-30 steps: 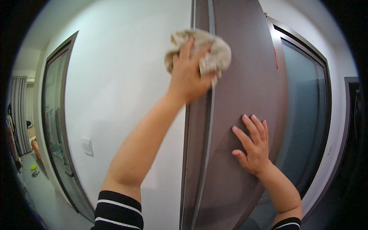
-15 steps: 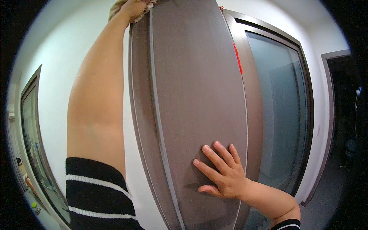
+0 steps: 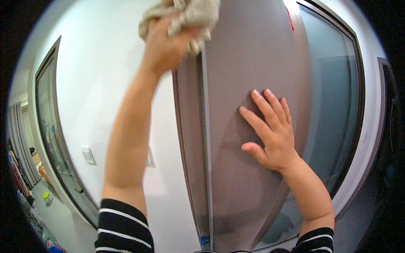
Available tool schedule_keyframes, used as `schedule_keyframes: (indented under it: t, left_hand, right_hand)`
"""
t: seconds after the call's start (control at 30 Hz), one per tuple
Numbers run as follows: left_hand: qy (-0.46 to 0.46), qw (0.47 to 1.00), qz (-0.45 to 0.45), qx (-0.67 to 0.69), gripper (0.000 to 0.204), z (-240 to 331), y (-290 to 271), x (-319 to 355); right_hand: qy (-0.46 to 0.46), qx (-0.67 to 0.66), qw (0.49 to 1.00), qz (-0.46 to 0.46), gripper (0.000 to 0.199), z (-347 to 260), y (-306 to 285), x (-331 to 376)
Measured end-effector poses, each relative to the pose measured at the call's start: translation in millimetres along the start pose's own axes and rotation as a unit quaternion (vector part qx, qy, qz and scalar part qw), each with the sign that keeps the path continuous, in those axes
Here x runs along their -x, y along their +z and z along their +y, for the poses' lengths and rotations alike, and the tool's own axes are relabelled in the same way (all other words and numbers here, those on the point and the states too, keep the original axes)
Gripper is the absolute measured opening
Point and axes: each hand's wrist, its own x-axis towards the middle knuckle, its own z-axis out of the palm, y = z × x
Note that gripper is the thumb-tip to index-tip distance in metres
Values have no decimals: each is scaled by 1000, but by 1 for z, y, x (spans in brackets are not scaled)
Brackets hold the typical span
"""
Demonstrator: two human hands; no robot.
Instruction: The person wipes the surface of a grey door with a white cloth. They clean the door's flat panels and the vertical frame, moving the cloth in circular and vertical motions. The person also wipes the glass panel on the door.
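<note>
Up at twelve o'clock my left hand (image 3: 162, 46) bunches the beige cloth (image 3: 185, 17) against the brown door panel's (image 3: 249, 63) edge, whose long axis runs vertically; at four o'clock my right hand (image 3: 270, 135) lies flat, fingers spread.

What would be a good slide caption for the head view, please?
Left hand presses a beige cloth high on a grey door; right hand lies flat on it.

Cloth (image 3: 185, 17) on door (image 3: 249, 63), above right hand (image 3: 270, 130)

Beige cloth (image 3: 185, 14), grey-brown door (image 3: 249, 63), black-and-white striped sleeves (image 3: 122, 230)
</note>
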Motion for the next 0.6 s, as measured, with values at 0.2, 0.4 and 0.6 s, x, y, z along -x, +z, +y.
schedule_keyframes:
  t: [0.2,0.4,0.6]
  left_hand:
    - [7,976,27,-217,64,63,45,219]
    - [-2,957,-37,-288,64,106,62,353]
    - [46,969,93,-226,61,97,36,244]
  right_hand:
    - [-9,-29,1000,6,59,0,3,2]
    - [-7,-81,997,6,59,4,-2,3]
    - [45,-130,987,81,53,29,-18,20]
